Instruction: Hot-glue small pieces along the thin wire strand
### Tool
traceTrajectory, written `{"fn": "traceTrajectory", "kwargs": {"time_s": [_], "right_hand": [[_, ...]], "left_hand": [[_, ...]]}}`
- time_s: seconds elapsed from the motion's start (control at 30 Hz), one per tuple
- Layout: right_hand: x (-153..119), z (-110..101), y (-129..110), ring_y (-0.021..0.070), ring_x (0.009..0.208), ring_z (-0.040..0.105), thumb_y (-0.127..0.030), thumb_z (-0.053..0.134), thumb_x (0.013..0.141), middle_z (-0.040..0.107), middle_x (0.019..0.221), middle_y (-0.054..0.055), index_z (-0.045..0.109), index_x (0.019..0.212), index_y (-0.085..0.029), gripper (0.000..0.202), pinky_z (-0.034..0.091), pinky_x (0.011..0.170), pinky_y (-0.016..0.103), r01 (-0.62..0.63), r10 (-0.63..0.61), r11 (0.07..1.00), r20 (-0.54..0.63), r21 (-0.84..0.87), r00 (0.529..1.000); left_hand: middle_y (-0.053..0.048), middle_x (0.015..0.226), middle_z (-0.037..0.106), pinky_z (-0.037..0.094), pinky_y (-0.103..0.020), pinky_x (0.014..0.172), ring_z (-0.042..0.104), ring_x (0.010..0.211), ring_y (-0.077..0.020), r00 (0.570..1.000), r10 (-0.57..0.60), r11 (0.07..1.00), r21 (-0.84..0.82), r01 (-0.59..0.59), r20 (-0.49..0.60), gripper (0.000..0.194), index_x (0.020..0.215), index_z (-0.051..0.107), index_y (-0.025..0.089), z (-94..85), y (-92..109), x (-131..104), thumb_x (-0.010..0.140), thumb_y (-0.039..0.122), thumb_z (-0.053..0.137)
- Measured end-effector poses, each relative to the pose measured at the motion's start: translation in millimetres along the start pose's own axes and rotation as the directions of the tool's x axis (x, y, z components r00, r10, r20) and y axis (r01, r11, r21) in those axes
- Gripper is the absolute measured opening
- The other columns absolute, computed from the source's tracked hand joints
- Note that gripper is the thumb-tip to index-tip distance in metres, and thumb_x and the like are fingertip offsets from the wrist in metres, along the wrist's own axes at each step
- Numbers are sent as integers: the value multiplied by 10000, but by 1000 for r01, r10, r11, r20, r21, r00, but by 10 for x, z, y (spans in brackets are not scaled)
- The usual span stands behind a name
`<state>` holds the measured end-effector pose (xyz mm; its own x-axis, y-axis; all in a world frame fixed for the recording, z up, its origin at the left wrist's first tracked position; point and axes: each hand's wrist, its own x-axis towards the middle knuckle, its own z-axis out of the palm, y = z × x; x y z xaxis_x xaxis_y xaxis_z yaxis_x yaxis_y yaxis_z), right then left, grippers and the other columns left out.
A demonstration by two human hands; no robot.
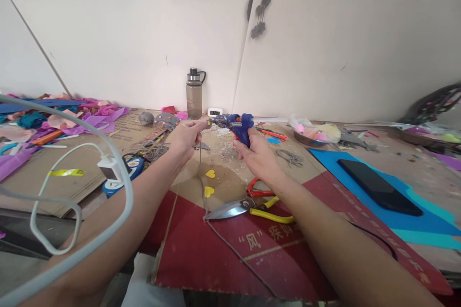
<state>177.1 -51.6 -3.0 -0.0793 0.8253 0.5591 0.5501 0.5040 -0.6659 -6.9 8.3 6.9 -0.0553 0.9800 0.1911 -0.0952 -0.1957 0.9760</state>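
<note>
My right hand (255, 153) is wrapped round the handle of a blue hot glue gun (238, 127). Its nozzle points left, at the fingertips of my left hand (185, 140). Those fingers are pinched together, with a small yellowish piece showing at their tips. A grey cord (200, 168) hangs from under the left hand and runs down over the cardboard. Below the hands lie a yellow heart (210, 173) and a second yellow heart (209, 192). Large scissors (234, 208) with red and yellow handles rest close by, partly hidden by my right forearm.
A water bottle (194, 96) and a small digital clock (215, 112) stand by the white partition (126, 48). A phone (378, 186) lies on blue sheets (425, 223) at right. A white cable (127, 192) loops across the left foreground. Coloured scraps (65, 122) pile at left.
</note>
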Motion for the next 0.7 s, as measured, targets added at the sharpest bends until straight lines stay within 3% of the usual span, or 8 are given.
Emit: {"fn": "traceTrajectory", "kwargs": {"time_s": [0.13, 0.3, 0.37, 0.43, 0.53, 0.6, 0.7], "right_hand": [[4, -2, -24, 148, 572, 523, -283, 535, 787, 603, 795, 17, 524, 951, -216, 177, 451, 591, 316, -123, 120, 979, 32, 165, 992], [69, -43, 89, 113, 520, 513, -311, 539, 754, 660, 860, 20, 508, 931, -215, 204, 463, 547, 287, -285, 270, 798, 108, 531, 957], [115, -70, 221, 130, 553, 551, -310, 500, 763, 674, 842, 41, 515, 877, -210, 153, 463, 562, 291, -384, 375, 809, 111, 446, 920], [162, -95, 393, 163, 612, 585, -292, 471, 758, 665, 749, 55, 517, 784, -207, 100, 453, 585, 302, -482, 479, 849, 70, 216, 875], [212, -141, 643, 223, 665, 587, -243, 583, 648, 586, 573, 54, 471, 582, -216, 133, 421, 625, 341, -526, 527, 850, 20, -21, 850], [224, -179, 733, 265, 732, 587, -235, 636, 605, 547, 531, 59, 404, 494, -229, 256, 415, 692, 382, -505, 516, 842, 11, -189, 856], [213, -205, 666, 303, 876, 568, -273, 616, 650, 581, 642, 97, 379, 526, -235, 270, 386, 823, 451, -388, 377, 849, -104, -359, 920]], "left_hand": [[45, 458, 454, 97, -201, 365, 297, 373, -34, 999, -21, 999, -40, 20, -24, 196, 628, 618, 142, -24, -32, 29, 618, 309, 720], [16, 553, 557, 105, -192, 360, 311, 381, -22, 997, -60, 993, -104, 55, -42, 231, 641, 616, 147, -65, -54, 65, 569, 312, 761], [13, 575, 569, 104, -189, 358, 307, 382, -20, 998, -54, 992, -116, 49, -45, 239, 643, 613, 149, -61, -50, 58, 565, 317, 764], [16, 562, 555, 105, -190, 355, 304, 380, -21, 998, -40, 994, -102, 36, -47, 241, 632, 604, 151, -37, -41, 36, 573, 326, 758], [43, 479, 476, 115, -196, 358, 298, 365, -30, 999, 3, 999, -43, -5, -45, 225, 631, 609, 153, 18, -23, -18, 615, 344, 726], [53, 461, 458, 141, -200, 362, 305, 357, -38, 998, 53, 999, 2, -53, -44, 205, 663, 629, 155, 51, -12, -60, 649, 348, 698], [32, 546, 561, 244, -213, 389, 372, 372, -55, 971, 231, 961, 171, -218, -59, 195, 755, 671, 168, 75, 3, -118, 712, 357, 653]]}}
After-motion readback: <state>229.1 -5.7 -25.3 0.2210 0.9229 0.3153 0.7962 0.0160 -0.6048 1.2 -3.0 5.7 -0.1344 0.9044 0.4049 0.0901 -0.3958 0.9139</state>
